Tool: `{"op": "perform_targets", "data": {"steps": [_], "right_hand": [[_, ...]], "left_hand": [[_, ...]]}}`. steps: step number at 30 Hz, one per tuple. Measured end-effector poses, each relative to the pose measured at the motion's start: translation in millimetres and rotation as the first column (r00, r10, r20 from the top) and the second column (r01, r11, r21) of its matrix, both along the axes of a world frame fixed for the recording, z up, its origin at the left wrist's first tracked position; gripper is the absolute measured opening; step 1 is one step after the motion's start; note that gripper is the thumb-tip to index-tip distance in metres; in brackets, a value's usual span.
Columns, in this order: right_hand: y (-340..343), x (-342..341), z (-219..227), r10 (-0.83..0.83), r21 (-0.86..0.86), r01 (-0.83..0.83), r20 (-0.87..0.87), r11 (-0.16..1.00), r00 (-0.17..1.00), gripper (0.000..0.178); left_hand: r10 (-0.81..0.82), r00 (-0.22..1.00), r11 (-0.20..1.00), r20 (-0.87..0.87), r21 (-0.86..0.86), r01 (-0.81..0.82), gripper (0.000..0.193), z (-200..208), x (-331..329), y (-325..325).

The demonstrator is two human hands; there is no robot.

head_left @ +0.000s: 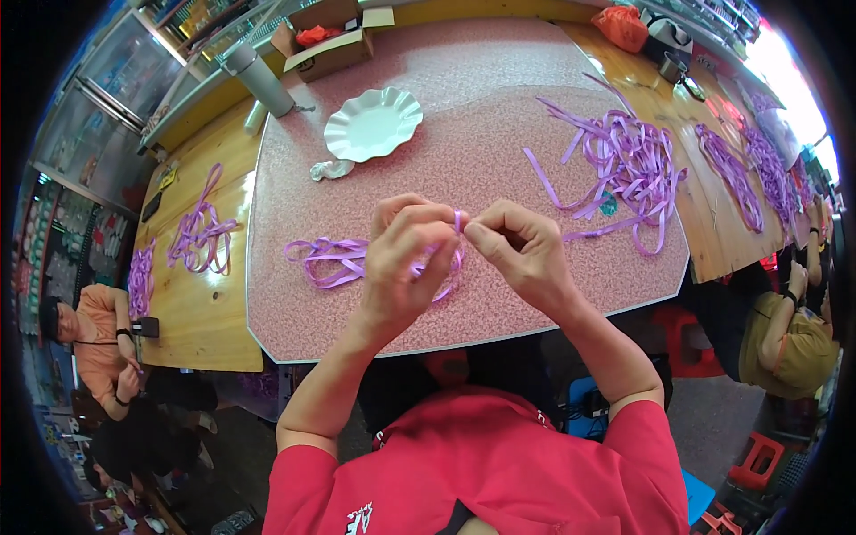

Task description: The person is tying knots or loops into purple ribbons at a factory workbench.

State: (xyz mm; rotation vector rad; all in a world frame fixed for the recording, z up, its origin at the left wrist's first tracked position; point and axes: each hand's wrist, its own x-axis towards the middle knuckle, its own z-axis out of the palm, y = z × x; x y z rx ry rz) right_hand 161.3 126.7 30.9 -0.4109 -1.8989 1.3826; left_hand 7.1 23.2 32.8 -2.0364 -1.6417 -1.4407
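A purple ribbon [456,220] is pinched between the two hands, held just above the pink speckled counter [499,169] near its front edge. The left hand [406,259] curls its fingers closed around the strip, and the right hand [517,250] meets it thumb to thumb — both are closed on the same short stretch. From the grip the ribbon falls away to the left into a loose bundle of loops [330,257] lying flat on the counter.

Further out, to the right, a bigger tangle of purple ribbon [629,165] spreads over the counter (well apart from the hands). Behind the hands sits a white plate with a wavy rim [373,123], with a crumpled bit of wrapping [330,169] just beside it. At the back stand a grey bottle [259,80] and an open cardboard box [334,45].

On the wooden bench to the left lies another ribbon pile [201,234] — a person in an orange shirt [98,334] sits beside it.
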Motion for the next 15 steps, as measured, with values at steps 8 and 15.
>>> {"op": "perform_targets", "data": {"steps": [8, 15], "right_hand": [[16.2, 4.0, -11.5, 0.325, -0.771, -0.218, -0.015, 0.599, 0.946, 0.031], [-0.2, -5.1, -0.7, 0.167, -0.567, -0.137, 0.000, 0.812, 0.986, 0.022]], "left_hand": [[-0.066, 0.954, 0.994, -0.293, -0.099, 0.039, 0.022, 8.3, -3.4, -0.2], [0.004, 0.996, 1.000, -0.092, 0.023, -0.002, 0.018, -4.2, 8.0, 1.4]]}}
